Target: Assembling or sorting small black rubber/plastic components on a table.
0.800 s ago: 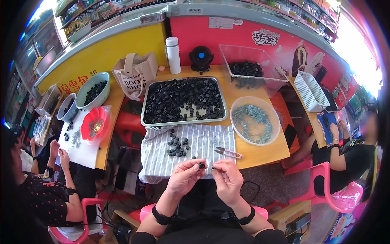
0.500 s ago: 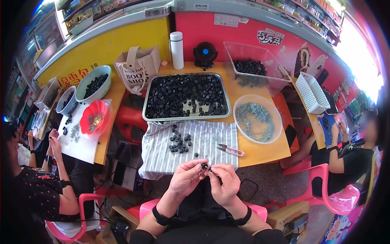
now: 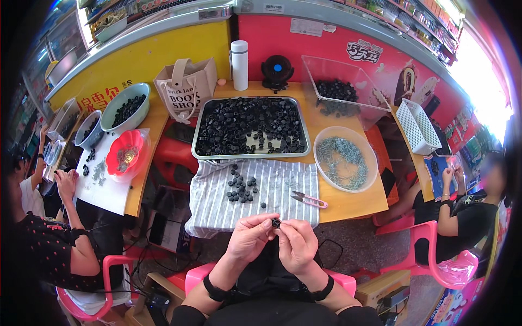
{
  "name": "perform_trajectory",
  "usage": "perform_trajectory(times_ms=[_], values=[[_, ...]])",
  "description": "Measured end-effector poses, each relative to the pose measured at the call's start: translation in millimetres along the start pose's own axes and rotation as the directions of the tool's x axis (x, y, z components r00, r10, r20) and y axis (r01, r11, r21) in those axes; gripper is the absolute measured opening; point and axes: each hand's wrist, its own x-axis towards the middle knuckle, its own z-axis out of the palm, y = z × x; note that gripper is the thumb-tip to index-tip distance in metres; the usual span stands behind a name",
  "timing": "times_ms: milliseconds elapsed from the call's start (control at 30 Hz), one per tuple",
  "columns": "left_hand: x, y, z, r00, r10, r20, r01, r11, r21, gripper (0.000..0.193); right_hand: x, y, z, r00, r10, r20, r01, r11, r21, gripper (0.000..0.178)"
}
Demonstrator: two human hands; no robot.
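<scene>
Between the two hands, small black cap (image 3: 275, 223); left hand (image 3: 247, 239) pinched on it; right hand (image 3: 298, 246) touching its right side, can't tell if clamped; just beyond the grip, striped cloth (image 3: 209, 198) with loose black caps (image 3: 237, 193); ahead-right, thread snips (image 3: 316, 202); farther ahead, filled metal tray (image 3: 250, 157).

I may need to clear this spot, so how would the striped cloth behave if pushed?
The striped cloth is likely floppy: it lies rumpled at its left side. A push would probably bunch it and shift the small black caps scattered loose on it. The thread snips, lying across its right edge, might slide too.
</scene>
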Motion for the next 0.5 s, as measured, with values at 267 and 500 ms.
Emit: perform_trajectory(times_ms=[267,500], values=[[-0.4,-2.3,1.5,0.999,0.024,-0.032,-0.024,1.000,-0.001,0.021,-1.6,1.8,1.5,0.998,0.021,-0.057,-0.018,0.998,0.061,0.024],[-0.9,-4.7,1.6,0.999,-0.005,-0.036,0.002,0.997,-0.078,0.021,-1.1,1.1,0.6,0.998,-0.031,-0.046,0.031,1.000,-0.005,0.023]])
